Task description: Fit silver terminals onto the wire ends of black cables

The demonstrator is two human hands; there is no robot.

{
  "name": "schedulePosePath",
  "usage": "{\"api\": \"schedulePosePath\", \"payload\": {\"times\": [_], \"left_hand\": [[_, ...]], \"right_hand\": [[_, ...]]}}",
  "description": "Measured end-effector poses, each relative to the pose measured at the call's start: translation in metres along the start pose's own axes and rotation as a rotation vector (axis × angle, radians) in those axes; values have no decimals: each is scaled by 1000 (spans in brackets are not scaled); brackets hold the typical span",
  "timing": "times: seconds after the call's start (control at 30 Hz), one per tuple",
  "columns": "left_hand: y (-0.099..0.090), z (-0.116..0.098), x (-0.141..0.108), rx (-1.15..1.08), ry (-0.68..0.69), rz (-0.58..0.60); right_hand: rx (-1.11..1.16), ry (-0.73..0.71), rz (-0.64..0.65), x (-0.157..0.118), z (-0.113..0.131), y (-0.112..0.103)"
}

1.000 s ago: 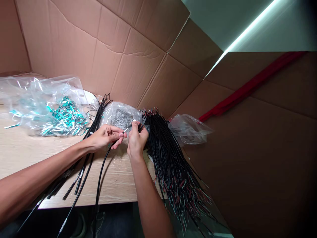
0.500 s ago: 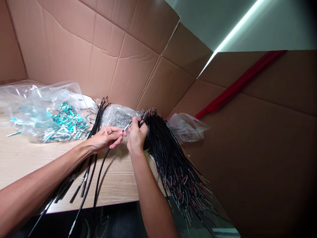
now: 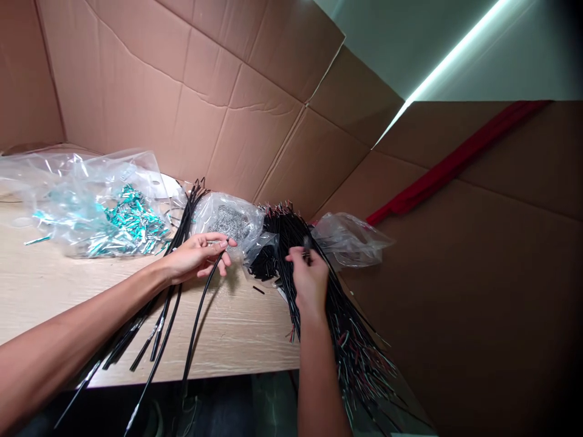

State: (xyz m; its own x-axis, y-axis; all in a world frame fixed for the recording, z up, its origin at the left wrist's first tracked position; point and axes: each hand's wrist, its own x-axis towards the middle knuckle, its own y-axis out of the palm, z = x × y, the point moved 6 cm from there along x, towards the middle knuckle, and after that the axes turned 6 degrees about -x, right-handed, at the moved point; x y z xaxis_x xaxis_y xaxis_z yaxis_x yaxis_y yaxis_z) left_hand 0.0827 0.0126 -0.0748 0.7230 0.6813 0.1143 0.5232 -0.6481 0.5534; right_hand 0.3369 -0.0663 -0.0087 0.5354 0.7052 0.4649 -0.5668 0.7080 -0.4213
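Note:
My left hand [image 3: 200, 255] pinches a single black cable [image 3: 204, 297] close to its upper end, and the cable hangs down over the table's front edge. To its right, my right hand [image 3: 310, 276] is closed in front of a thick bundle of black cables [image 3: 337, 303] with thin coloured wire ends. A small dark thing [image 3: 306, 247] sticks up from its fingers, too blurred to name. Left of the held cable lies a smaller group of black cables [image 3: 184, 218], partly behind my left hand and forearm.
Clear bags hold teal and silver strips [image 3: 134, 218], small silvery pieces [image 3: 232, 223] and short black pieces [image 3: 263, 264]. One short black piece [image 3: 259, 290] lies loose on the wooden table [image 3: 246, 334]. A crumpled clear bag [image 3: 350, 240] sits against the cardboard wall [image 3: 273, 91].
My right hand has moved right, away from the cable end and my left hand, to the thick bundle. My left hand still holds the cable. The view has shifted slightly.

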Motion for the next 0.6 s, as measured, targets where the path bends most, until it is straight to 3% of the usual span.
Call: {"api": "schedulePosePath", "payload": {"times": [0.07, 0.13, 0.37, 0.47, 0.6], "left_hand": [[1, 2, 0, -27, -11, 23], [1, 3, 1, -51, -18, 44], [-2, 1, 3, -19, 4, 17], [-5, 1, 4, 23, 35, -8], [-8, 2, 7, 38, 53, -37]], "right_hand": [[-114, 21, 72, -5, -12, 21], [-120, -25, 115, -7, -3, 41], [2, -411, 345, -14, 81, 98], [14, -473, 424, -17, 87, 116], [37, -473, 392, -16, 80, 121]]}}
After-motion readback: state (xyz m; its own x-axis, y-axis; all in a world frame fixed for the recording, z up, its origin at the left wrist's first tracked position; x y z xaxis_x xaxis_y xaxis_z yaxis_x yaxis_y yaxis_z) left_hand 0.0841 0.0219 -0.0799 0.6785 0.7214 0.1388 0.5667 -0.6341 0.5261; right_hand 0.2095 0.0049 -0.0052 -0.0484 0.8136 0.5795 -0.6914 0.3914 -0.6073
